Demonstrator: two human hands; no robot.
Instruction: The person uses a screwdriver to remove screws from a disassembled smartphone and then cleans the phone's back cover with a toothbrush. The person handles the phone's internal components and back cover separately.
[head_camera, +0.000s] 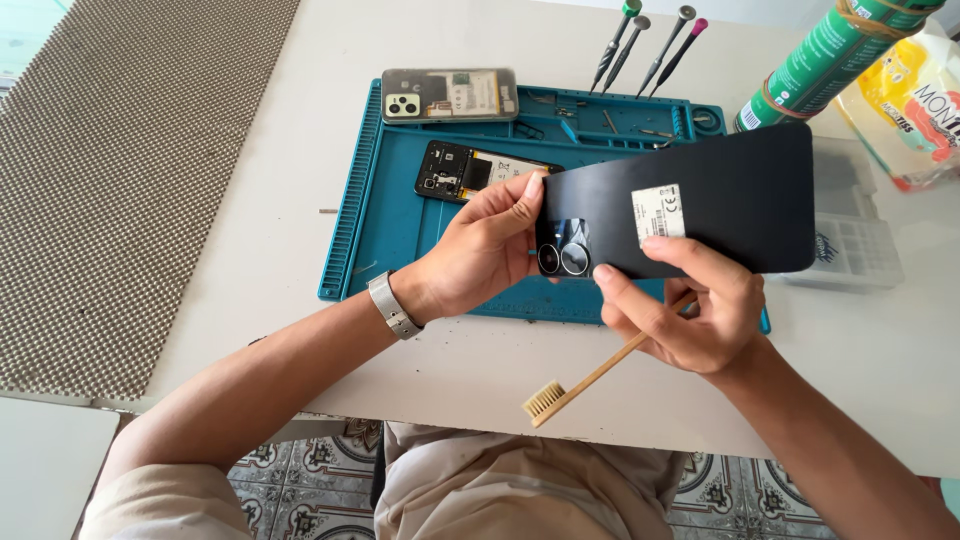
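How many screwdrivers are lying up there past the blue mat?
4, side by side on the table beyond the blue mat: green-capped, grey-capped, grey-capped, pink-capped. More could be hidden behind the black back cover.

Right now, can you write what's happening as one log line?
left hand: pinches black back cover by lenses | right hand: cover edge, wooden brush | opened phone on blue mat

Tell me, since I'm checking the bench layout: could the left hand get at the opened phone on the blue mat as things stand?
Probably yes, though not freely: the opened phone lies bare on the blue mat just beyond the left hand, but that hand is pinching the black back cover, shared with the right hand.
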